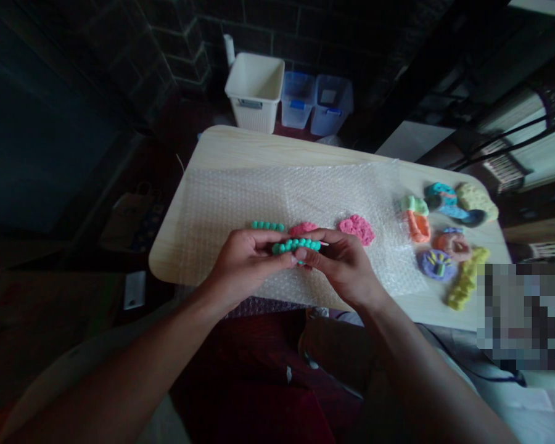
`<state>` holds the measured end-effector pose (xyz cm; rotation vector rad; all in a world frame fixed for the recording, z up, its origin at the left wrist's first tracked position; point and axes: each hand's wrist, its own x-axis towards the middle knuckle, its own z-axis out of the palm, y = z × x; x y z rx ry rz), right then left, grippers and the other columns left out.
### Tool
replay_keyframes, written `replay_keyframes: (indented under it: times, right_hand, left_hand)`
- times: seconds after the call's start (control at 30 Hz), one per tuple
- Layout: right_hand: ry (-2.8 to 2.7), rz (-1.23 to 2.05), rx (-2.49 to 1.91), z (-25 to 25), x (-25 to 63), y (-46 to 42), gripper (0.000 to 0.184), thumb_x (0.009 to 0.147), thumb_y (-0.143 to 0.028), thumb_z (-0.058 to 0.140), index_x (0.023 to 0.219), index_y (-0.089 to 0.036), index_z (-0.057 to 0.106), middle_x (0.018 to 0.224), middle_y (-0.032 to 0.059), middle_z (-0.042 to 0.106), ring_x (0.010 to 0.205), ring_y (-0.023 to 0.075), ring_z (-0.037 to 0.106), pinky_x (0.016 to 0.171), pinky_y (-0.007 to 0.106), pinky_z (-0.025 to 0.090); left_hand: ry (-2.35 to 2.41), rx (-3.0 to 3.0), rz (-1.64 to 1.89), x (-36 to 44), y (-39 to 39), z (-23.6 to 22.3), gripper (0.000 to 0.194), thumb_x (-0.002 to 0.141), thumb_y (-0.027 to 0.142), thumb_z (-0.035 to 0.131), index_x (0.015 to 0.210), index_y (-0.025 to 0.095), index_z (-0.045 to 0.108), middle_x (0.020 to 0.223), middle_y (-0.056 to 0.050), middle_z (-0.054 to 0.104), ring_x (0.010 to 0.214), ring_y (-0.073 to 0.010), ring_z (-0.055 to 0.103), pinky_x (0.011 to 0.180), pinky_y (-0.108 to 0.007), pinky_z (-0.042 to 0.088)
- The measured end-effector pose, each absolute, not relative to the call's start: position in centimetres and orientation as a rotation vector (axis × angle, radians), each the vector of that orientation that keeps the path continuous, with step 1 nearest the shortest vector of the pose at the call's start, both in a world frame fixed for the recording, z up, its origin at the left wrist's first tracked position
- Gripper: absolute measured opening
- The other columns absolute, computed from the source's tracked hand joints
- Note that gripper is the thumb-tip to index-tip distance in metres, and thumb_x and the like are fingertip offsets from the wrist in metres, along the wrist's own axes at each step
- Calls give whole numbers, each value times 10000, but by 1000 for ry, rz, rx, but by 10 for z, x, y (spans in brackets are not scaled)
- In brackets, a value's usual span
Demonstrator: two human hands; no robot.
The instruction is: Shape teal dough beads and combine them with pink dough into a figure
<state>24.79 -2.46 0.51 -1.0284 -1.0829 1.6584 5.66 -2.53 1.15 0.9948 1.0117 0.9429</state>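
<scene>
Wood table [231, 145] holds bubble wrap [222, 216] and clay shapes [357, 229].

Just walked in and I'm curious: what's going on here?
A person is pinching a beaded strip of teal modelling clay between their left hand and right hand, above bubble wrap on a light wooden table. A second teal strip and pink clay pieces lie on the wrap, with more colourful clay shapes beyond it.
</scene>
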Motion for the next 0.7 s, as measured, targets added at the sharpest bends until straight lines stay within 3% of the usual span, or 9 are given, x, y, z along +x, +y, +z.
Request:
replay_keyframes:
  times: [0.17,0.53,0.7]
  right_hand:
    - [-1066,1652,-1019,3,251,-23,239,791,-336,968,994,-251,876,900,26,799,717,131,667,630,254,576]
    - [-1055,1728,-974,3,256,-23,257,824,-319,944,1055,-235,871,955,42,818,753,141,698,657,263,595]
    - [-1074,1676,-954,3,258,-23,496,765,-235,977,1228,-318,820,1043,23,832,828,169,734,693,297,636]
  left_hand:
    - [935,955,910,55,-26,7,372,800,279,930,1159,201,867,1248,-115,821,1117,-260,771,990,-379,633]
    - [885,1011,890,53,-24,8,394,807,273,934,1169,151,839,1179,-123,834,1022,-249,805,926,-346,654]
    - [935,1105,1020,51,-25,7,595,757,246,973,1304,153,759,1259,-146,821,1096,-278,806,941,-344,656]
